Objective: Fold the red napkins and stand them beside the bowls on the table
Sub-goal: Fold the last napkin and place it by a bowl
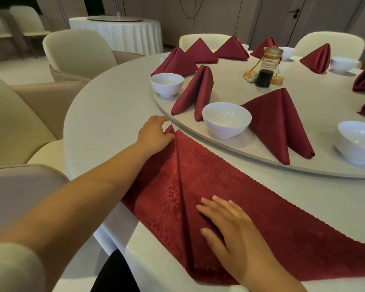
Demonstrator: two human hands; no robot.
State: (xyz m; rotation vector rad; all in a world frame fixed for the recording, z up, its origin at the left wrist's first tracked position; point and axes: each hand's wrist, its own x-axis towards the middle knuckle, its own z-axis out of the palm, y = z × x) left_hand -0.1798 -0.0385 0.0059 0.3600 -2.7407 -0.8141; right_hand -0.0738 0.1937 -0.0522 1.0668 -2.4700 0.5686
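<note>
Starting w/ the biggest: the table (105,114) fills most of the frame, and a turntable (261,85) sits on it from centre to the right edge.

Your napkin (251,197) lies flat at lower centre, btwn the turntable and the table edge. Its near side hangs over that edge toward you. A long crease runs from mid-frame down to the bottom.

It looks light, soft and limp, w/ no stiffness of its own. The patterned weave prob. isn't very slippery, so I'd expect a fold to hold only if you press it. Take it by the corners or the zigzag hem and pin creases w/ a flat palm.

Folded napkins (280,123) stand on the turntable, each beside a bowl.

The bowls are white and look empty: one at centre (226,120), one upper left of it (167,84), one at the right edge (358,142). They're prob. ceramic, so don't let the cloth drag them.

Your right hand (234,226), lower centre, lies flat on the fold w/ fingers straight. Your left hand (154,133), mid-frame, pinches the napkin's far corner.

A bottle (266,68), upper right of centre, holds dark liquid in its lower part. Can't tell what's in the top.
</note>
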